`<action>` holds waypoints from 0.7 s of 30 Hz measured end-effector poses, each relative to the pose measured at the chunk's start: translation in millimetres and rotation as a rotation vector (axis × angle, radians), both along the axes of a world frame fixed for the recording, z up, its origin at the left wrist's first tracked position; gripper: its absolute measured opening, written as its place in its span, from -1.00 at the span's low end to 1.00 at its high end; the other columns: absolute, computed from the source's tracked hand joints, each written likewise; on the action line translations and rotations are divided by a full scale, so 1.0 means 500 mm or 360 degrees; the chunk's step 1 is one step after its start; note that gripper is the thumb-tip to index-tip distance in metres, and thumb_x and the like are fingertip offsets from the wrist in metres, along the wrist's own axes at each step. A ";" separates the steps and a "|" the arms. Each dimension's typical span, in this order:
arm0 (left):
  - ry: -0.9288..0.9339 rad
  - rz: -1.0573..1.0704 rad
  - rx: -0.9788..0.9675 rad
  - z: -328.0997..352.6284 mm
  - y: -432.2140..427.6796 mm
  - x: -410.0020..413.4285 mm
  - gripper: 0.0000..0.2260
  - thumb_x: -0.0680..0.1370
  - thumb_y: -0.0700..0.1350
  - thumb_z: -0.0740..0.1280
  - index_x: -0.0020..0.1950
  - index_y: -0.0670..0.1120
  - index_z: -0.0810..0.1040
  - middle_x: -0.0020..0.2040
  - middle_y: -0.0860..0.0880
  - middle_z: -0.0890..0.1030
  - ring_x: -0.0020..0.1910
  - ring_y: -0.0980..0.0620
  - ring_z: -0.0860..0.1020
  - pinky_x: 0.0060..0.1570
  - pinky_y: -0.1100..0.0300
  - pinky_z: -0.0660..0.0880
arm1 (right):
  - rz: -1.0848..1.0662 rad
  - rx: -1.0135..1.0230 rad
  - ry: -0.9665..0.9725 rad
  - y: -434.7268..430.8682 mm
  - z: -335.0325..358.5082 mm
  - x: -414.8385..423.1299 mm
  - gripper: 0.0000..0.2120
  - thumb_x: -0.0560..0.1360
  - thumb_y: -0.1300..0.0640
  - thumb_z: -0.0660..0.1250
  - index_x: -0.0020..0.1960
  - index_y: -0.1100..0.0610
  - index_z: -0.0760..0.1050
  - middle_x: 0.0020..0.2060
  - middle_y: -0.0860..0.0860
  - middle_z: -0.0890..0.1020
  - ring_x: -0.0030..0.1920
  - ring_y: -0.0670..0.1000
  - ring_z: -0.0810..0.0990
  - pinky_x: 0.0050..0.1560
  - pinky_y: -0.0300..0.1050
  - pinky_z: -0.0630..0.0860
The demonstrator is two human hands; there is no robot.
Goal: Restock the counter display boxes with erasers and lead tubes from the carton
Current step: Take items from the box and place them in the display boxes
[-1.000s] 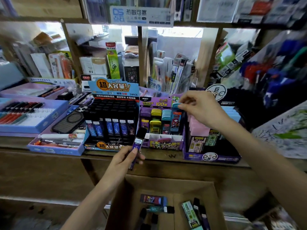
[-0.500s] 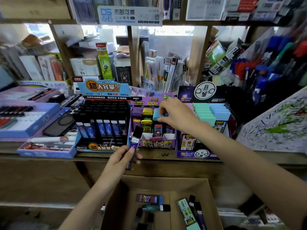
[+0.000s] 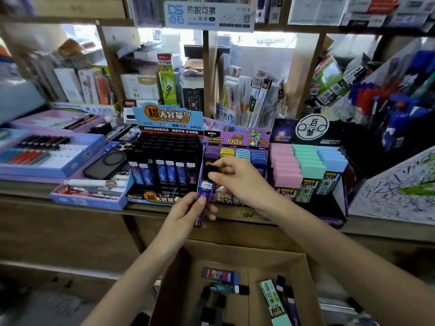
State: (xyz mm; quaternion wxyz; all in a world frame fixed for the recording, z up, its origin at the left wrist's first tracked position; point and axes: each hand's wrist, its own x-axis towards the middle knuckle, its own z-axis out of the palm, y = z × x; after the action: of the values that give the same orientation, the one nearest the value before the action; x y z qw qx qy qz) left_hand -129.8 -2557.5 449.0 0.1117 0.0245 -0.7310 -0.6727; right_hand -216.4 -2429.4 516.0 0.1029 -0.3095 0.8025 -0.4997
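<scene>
Wooden counter (image 3: 240,217), packed stationery shelves (image 3: 206,74)

Single head-worn wide-angle view: looking forward and down, close above the carton (image 3: 235,251) and the counter (image 3: 235,217) front edge, shelves (image 3: 110,22) across the far field.

The right hand (image 3: 237,182) is covering the front rows of the purple display box (image 3: 235,140), and the left hand (image 3: 188,212) is hiding much of the lower half of the lead tube (image 3: 206,191), whose label print is showing too small to read. The bottom edge is cutting off the near side of the carton (image 3: 306,278), along with the dark tubes (image 3: 207,309) and the mint-capped green pack (image 3: 277,311) lying in it. Both forearms are also running out of frame, while the pen rack (image 3: 404,100) and the top-shelf packets (image 3: 376,10) are blurring beyond recognition.
</scene>
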 end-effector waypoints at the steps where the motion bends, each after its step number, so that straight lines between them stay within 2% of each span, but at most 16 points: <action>1: 0.0041 0.0042 -0.0096 0.001 -0.017 0.003 -0.83 0.61 -0.17 0.17 0.11 -0.16 0.51 -0.10 -0.02 0.61 -0.17 0.20 0.57 -0.22 0.39 0.47 | -0.0001 -0.0061 -0.0020 -0.011 0.002 -0.003 -0.96 0.53 0.18 0.31 -0.04 0.12 0.52 -0.20 0.07 0.63 -0.25 -0.05 0.58 -0.19 -0.11 0.54; 3: 0.0100 0.0227 -0.0460 -0.004 -0.069 0.009 -0.81 0.58 -0.15 0.23 0.19 -0.10 0.48 0.03 0.04 0.56 -0.01 0.21 0.53 -0.05 0.40 0.44 | -0.0058 -0.0165 0.0052 -0.036 0.013 -0.014 -0.95 0.52 0.18 0.33 -0.11 0.06 0.50 -0.27 -0.03 0.60 -0.32 -0.10 0.56 -0.25 -0.16 0.55; 5: 0.0123 0.0516 -0.0963 -0.012 -0.132 0.015 -0.74 0.56 -0.12 0.29 0.25 -0.09 0.44 0.12 0.04 0.48 0.12 0.13 0.46 0.10 0.28 0.38 | -0.0149 -0.0203 0.0238 -0.068 0.025 -0.031 -0.97 0.51 0.16 0.34 -0.06 0.07 0.51 -0.25 -0.07 0.58 -0.25 -0.05 0.57 -0.14 -0.04 0.59; 7: 0.0137 0.0708 -0.1382 -0.022 -0.188 0.020 -0.69 0.53 -0.16 0.35 0.25 -0.20 0.46 0.15 -0.10 0.48 0.17 -0.04 0.46 0.16 0.11 0.39 | -0.0184 -0.0182 0.0364 -0.110 0.033 -0.040 -0.90 0.50 0.14 0.35 0.01 0.09 0.53 -0.22 -0.06 0.57 -0.17 0.04 0.60 -0.05 0.10 0.58; 9: 0.0093 0.0717 -0.1651 -0.036 -0.228 0.022 -0.65 0.49 -0.19 0.40 0.23 -0.28 0.48 0.15 -0.23 0.52 0.16 -0.21 0.49 0.15 -0.08 0.44 | -0.0186 -0.0175 0.0434 -0.156 0.027 -0.047 -0.86 0.50 0.14 0.36 0.04 0.13 0.55 -0.25 -0.09 0.55 -0.21 0.02 0.59 -0.06 0.09 0.57; 11: 0.0032 0.0703 -0.1742 -0.048 -0.254 0.025 -0.65 0.48 -0.18 0.42 0.20 -0.30 0.50 0.09 -0.25 0.54 0.09 -0.26 0.52 0.04 -0.13 0.48 | -0.0184 -0.0129 0.0539 -0.198 0.014 -0.050 -0.85 0.49 0.14 0.37 0.05 0.13 0.57 -0.30 -0.18 0.49 -0.28 -0.09 0.52 -0.11 -0.07 0.51; 13: 0.0005 0.0718 -0.1787 -0.056 -0.266 0.027 -0.69 0.49 -0.16 0.41 0.16 -0.28 0.53 0.05 -0.22 0.56 0.01 -0.24 0.55 -0.04 -0.09 0.49 | -0.0158 -0.0038 0.0616 -0.230 0.000 -0.054 -0.83 0.50 0.13 0.36 0.08 0.12 0.57 -0.28 -0.17 0.50 -0.27 -0.12 0.48 -0.13 -0.17 0.42; 16: 0.0040 0.0718 -0.1821 -0.063 -0.272 0.022 -0.74 0.49 -0.14 0.41 0.10 -0.26 0.56 0.02 -0.21 0.56 -0.04 -0.23 0.57 -0.08 -0.08 0.49 | -0.0138 0.0061 0.0614 -0.254 -0.010 -0.058 -0.82 0.51 0.11 0.35 0.10 0.11 0.57 -0.21 -0.04 0.57 -0.22 -0.04 0.52 -0.13 -0.18 0.40; 21: 0.0078 0.0760 -0.1798 -0.071 -0.276 0.017 -0.76 0.49 -0.13 0.41 0.10 -0.22 0.58 0.02 -0.16 0.57 -0.02 -0.19 0.57 -0.07 -0.05 0.48 | -0.0142 0.0136 0.0671 -0.265 -0.012 -0.058 -0.82 0.51 0.15 0.35 0.10 0.11 0.58 -0.23 -0.04 0.56 -0.21 -0.03 0.53 -0.12 -0.17 0.42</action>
State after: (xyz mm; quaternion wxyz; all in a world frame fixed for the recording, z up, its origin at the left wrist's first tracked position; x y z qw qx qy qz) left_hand -121.0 -2695.8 413.3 0.2717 0.1092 -0.9462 -0.1380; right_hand -245.3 -2561.9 510.0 -0.0764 -0.3668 0.8395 -0.3935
